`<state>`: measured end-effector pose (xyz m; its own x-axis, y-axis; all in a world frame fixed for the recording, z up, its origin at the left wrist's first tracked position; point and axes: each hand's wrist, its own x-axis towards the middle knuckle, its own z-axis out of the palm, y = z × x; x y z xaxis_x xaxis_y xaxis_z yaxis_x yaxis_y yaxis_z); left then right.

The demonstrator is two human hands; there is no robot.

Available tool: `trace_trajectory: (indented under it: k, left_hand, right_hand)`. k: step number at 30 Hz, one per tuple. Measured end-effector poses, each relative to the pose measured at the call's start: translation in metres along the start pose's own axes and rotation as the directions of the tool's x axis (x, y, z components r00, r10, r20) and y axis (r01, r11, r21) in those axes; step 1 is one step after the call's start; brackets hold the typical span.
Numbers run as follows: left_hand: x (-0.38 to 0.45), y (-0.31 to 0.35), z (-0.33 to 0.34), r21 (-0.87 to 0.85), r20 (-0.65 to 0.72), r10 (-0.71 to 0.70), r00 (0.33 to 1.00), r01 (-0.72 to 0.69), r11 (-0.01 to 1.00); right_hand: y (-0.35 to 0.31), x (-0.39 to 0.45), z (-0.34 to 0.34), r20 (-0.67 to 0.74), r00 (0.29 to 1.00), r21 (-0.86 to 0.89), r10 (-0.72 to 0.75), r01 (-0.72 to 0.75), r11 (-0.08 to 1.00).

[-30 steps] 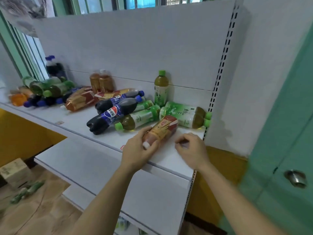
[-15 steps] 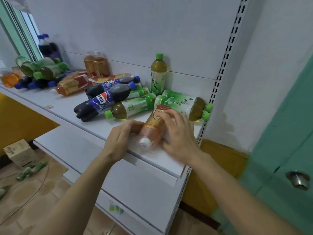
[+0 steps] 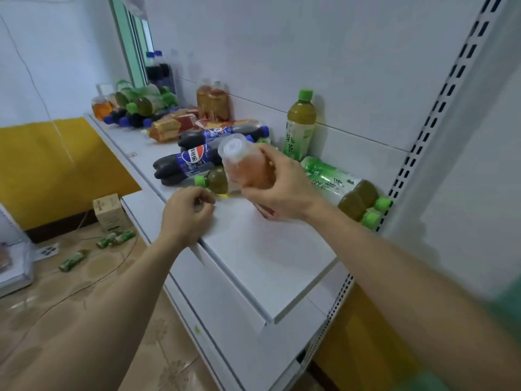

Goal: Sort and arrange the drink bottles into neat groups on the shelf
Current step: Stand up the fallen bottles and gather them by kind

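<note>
Right hand (image 3: 284,190) grips white-capped tea bottle (image 3: 248,167) above shelf (image 3: 270,255) — left hand (image 3: 187,214) curled, empty, at shelf's front edge.

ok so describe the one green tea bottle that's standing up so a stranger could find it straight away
Start at the white shelf and follow it to the back panel near the right end. There, beside the slotted upright, is the green tea bottle. Its green-capped neighbours all lie flat; it alone stands upright.
</note>
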<state>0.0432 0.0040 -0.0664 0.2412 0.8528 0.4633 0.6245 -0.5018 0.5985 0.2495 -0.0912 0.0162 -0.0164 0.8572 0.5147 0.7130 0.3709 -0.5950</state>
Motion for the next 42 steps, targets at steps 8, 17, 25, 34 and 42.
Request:
trace_trajectory:
  k: [8, 17, 25, 34, 42]
  left_hand:
    - [0.005, 0.013, -0.003, 0.13, 0.104, -0.07, 0.992, 0.056, 0.99]
    - [0.018, 0.022, 0.01, 0.29, 0.029, -0.213, 0.977, 0.195, 0.937]
    - [0.023, 0.025, 0.016, 0.452, 0.051, -0.135, 0.99, 0.098, 0.887]
    - [0.017, 0.03, 0.009, 0.361, 0.162, 0.012, 0.987, -0.07, 0.93]
    - [0.014, 0.03, 0.007, 0.336, 0.142, 0.023, 0.99, -0.07, 0.939]
  right_hand:
    - [0.015, 0.02, 0.03, -0.061, 0.979, 0.343, 0.192, -0.16, 0.926]
    - [0.028, -0.003, 0.005, 0.014, 0.984, 0.262, 0.18, -0.177, 0.949]
    - [0.067, -0.053, -0.082, -0.06, 0.946, -0.787, 0.318, -0.24, 0.568]
    - [0.043, -0.056, -0.104, 0.258, 0.844, -0.697, 0.469, -0.174, 0.696]
    - [-0.016, 0.013, -0.13, 0.067, 0.985, -0.379, 0.162, -0.125, 0.917]
